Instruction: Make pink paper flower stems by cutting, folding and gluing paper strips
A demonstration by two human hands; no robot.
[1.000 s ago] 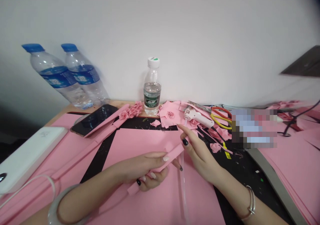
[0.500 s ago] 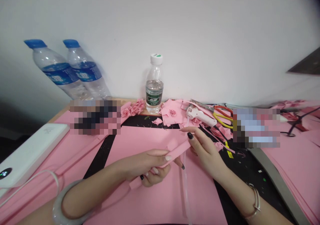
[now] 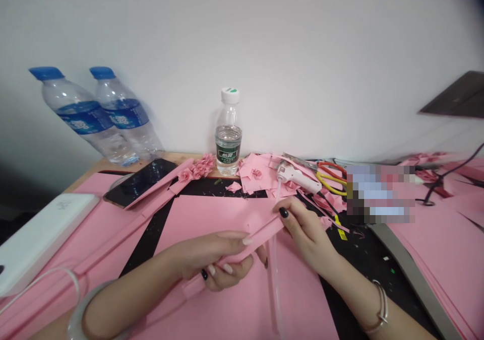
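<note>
A folded strip of pink paper (image 3: 264,233) slants up to the right between my two hands. My left hand (image 3: 221,259) is closed around its middle, with the thumb pressed on top and the fingers curled beneath. The strip's lower end sticks out below that hand. My right hand (image 3: 308,236) pinches the upper end between thumb and fingers. Under the hands lies a large pink paper sheet (image 3: 204,310). A thin clear stick (image 3: 277,289) runs lengthwise over the sheet, partly hidden behind the strip and my right hand. Just beyond, a white glue gun (image 3: 300,179) rests on paper scraps.
A water bottle (image 3: 228,138) stands near the wall; two larger bottles (image 3: 126,116) lean at left. Nearby lie a phone (image 3: 141,183), a white power bank (image 3: 49,234), paper roses (image 3: 194,170) and yellow-handled scissors or pliers (image 3: 333,183). Stacked pink sheets (image 3: 454,249) fill the right side.
The whole view has shifted slightly. Both hands keep their hold on the strip, and a flap of paper that stood up behind it now shows less.
</note>
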